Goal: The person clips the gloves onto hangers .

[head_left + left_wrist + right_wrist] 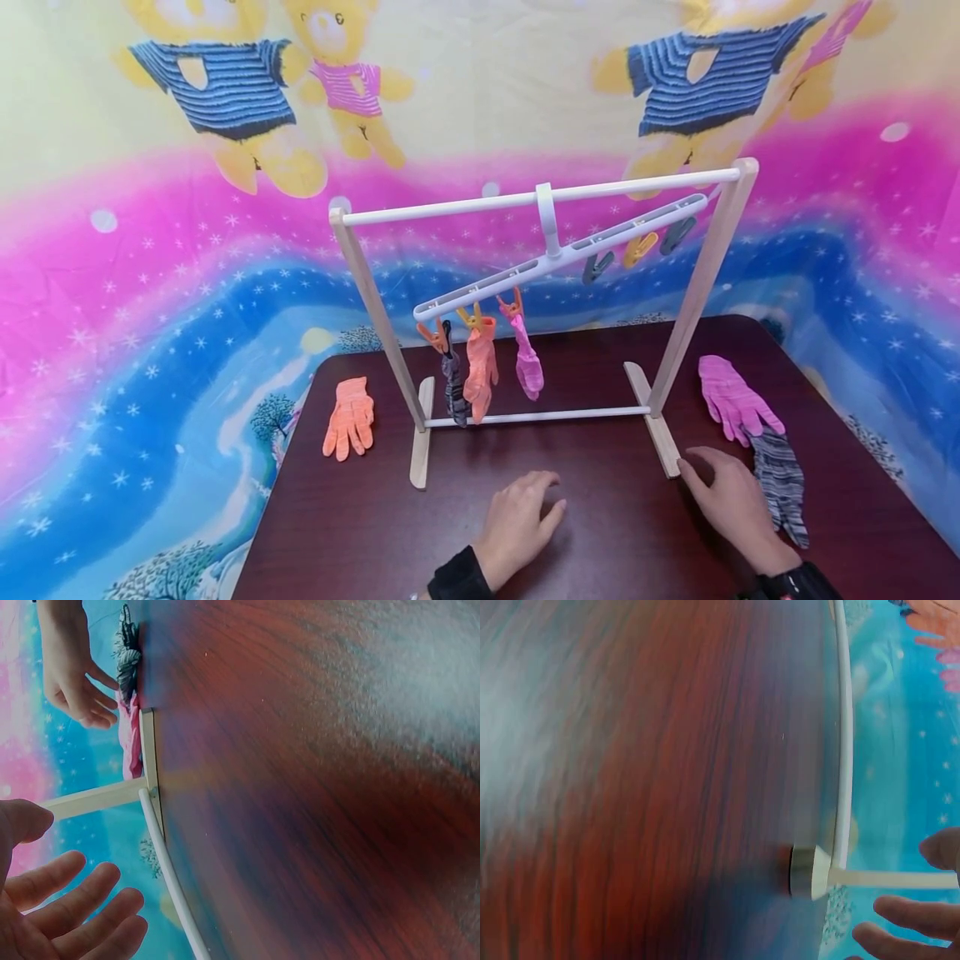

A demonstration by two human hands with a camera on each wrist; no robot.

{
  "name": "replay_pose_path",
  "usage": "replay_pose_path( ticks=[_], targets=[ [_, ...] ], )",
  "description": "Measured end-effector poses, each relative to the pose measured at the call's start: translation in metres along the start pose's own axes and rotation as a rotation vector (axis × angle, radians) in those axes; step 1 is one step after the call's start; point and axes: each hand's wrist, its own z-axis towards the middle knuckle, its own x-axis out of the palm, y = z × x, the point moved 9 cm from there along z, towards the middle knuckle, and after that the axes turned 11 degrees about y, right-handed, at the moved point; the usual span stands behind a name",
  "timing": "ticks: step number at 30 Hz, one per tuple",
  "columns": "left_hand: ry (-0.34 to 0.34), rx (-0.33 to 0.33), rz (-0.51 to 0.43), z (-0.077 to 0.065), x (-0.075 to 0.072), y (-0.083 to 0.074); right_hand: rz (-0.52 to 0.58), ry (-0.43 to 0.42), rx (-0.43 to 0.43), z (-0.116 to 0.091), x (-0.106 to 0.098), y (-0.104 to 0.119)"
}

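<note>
My left hand [519, 521] is over the table in front of the rack, fingers relaxed and spread, holding nothing. My right hand [726, 498] hovers by the rack's right foot, beside a grey striped glove [780, 479], its fingers loose and holding nothing. A pink glove [731, 396] lies partly against that striped one. From a white clip hanger [487, 287] on the rack hang a dark striped glove [454, 387], an orange glove [481, 371] and a pink glove [528, 367], each in a clip. Another orange glove [351, 418] lies at the table's left.
The wooden rack [371, 300] stands on the dark red table [570, 517], with a white lower rod [555, 416] joining its feet. Grey and yellow clips [640, 249] with nothing in them hang at the hanger's right end, which tilts upward. A cartoon-printed cloth [187, 333] hangs behind.
</note>
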Motion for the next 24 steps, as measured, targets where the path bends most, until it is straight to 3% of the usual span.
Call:
replay_pose_path(
  ticks=[11,24],
  targets=[
    [-0.009,0.016,-0.008,0.001,0.003,-0.006,-0.093,-0.050,0.055,0.008,-0.019,-0.035],
    [0.048,0.003,-0.020,0.004,0.008,-0.011,-0.191,0.139,0.258,0.013,-0.015,-0.101]
  ],
)
